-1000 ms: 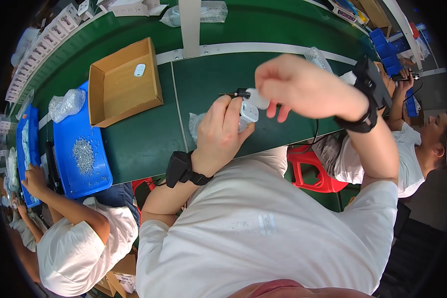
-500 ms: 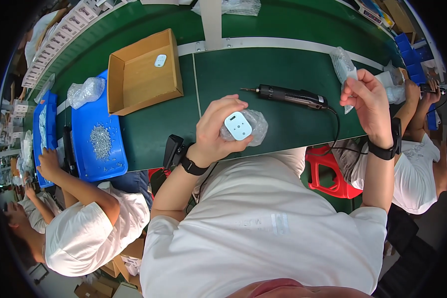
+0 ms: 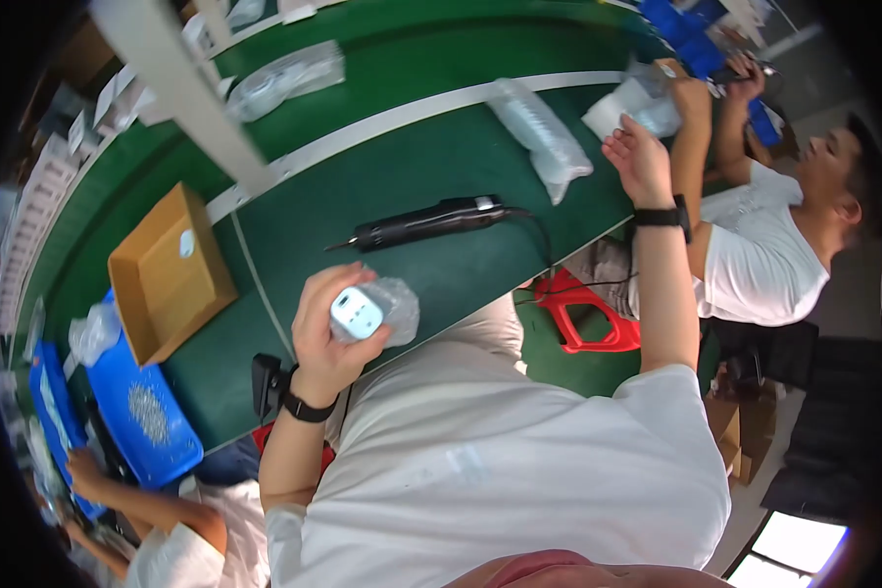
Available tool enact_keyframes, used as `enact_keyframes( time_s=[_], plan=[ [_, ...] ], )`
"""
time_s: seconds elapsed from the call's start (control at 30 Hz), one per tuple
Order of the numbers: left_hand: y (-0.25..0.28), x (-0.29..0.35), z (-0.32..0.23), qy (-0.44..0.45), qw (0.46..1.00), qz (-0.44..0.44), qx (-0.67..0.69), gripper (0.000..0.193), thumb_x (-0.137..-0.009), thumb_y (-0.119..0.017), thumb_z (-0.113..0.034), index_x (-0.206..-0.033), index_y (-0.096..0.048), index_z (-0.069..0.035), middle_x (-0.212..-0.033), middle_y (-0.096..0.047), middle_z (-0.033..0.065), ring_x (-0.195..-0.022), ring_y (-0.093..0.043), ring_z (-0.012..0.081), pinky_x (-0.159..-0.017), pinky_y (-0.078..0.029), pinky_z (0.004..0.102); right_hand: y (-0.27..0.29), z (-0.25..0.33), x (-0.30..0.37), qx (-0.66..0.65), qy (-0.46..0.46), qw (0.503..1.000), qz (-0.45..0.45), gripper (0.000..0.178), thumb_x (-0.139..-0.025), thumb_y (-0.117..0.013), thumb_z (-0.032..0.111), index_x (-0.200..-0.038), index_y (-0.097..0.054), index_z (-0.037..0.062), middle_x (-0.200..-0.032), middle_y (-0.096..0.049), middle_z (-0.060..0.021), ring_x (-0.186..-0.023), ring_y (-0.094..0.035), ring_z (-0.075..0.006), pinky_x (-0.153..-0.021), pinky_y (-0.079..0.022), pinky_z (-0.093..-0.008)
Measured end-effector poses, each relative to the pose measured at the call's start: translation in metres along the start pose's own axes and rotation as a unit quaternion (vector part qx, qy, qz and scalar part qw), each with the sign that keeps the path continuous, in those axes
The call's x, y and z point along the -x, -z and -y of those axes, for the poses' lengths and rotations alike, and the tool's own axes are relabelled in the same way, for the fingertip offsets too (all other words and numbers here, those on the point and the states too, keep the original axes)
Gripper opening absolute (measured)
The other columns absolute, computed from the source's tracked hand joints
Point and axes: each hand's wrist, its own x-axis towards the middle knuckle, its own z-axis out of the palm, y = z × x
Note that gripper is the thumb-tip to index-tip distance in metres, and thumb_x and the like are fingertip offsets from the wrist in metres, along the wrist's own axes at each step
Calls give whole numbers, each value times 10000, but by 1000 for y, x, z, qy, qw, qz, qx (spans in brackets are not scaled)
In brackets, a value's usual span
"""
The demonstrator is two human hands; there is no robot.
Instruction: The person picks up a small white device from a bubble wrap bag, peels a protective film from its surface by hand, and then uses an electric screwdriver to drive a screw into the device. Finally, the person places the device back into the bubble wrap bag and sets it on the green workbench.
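Note:
My left hand point(image 3: 330, 338) is closed around a small white rounded-square device point(image 3: 357, 312) with a dark slot and several small holes in its face. A crumpled clear bubble-wrap bag point(image 3: 400, 312) is bunched in the same grip, just beside the device. Out to the right, my right hand point(image 3: 641, 165) has its fingers stretched out toward a white sheet-like piece point(image 3: 610, 114); whether they touch it I cannot tell. Left of that hand, a long clear bubble-wrap bag point(image 3: 544, 142) lies on the green table. A black electric screwdriver point(image 3: 426, 223) rests in front of my left hand.
An open cardboard box point(image 3: 171, 279) holds another white piece point(image 3: 187, 243). Beside it, a blue tray point(image 3: 147, 421) contains many small metal parts. A co-worker's arm point(image 3: 694, 137) stands close to my right hand. Another co-worker point(image 3: 196, 544) works at the left. A red stool point(image 3: 588, 318) is below the table edge.
The view has swung to the right. My right hand has gone from a pinch beside the bubble-wrap bag to reaching past it with straighter fingers. My left hand keeps hold of the device and its bag.

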Motion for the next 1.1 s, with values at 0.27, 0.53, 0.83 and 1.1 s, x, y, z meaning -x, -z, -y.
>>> enact_keyframes(
  time_s=[0.27, 0.53, 0.83, 1.1],
  plan=[
    [-8, -6, -1, 21, 999, 23, 10, 569, -694, -830, -148, -1191, -598, 5, -1094, -657, 182, -1027, -636, 319, -895, -515, 401, 64, -14, -79, 145, -21, 980, -132, 200, -911, -676, 187, -930, -589, 8, -737, -614, -53, -615, -646, -186, -571, -564, -317],
    [-9, -14, -5, 35, 997, 63, 7, 568, -669, -795, -98, -1191, -592, -2, -1090, -629, 182, -1007, -634, 318, -894, -517, 409, 72, -8, -100, 289, -36, 944, -157, 211, -870, -697, 191, -824, -600, 10, -695, -614, -51, -540, -625, -168, -491, -540, -322],
    [-6, -21, -12, 46, 995, 85, -9, 610, -640, -816, -78, -1203, -594, -3, -1112, -627, 185, -1009, -633, 320, -888, -513, 394, 85, 6, -121, 552, -93, 824, -89, 392, -855, -680, 335, -695, -584, -10, -588, -583, -77, -469, -605, -197, -407, -497, -332],
    [-5, -26, -13, 68, 993, 98, 15, 622, -642, -858, -127, -1197, -599, -17, -1125, -643, 163, -1020, -643, 338, -881, -525, 392, 49, 47, -112, 713, -34, 690, -121, 562, -900, -622, 510, -805, -646, -44, -663, -660, -155, -496, -625, -227, -441, -508, -359]
  ],
)
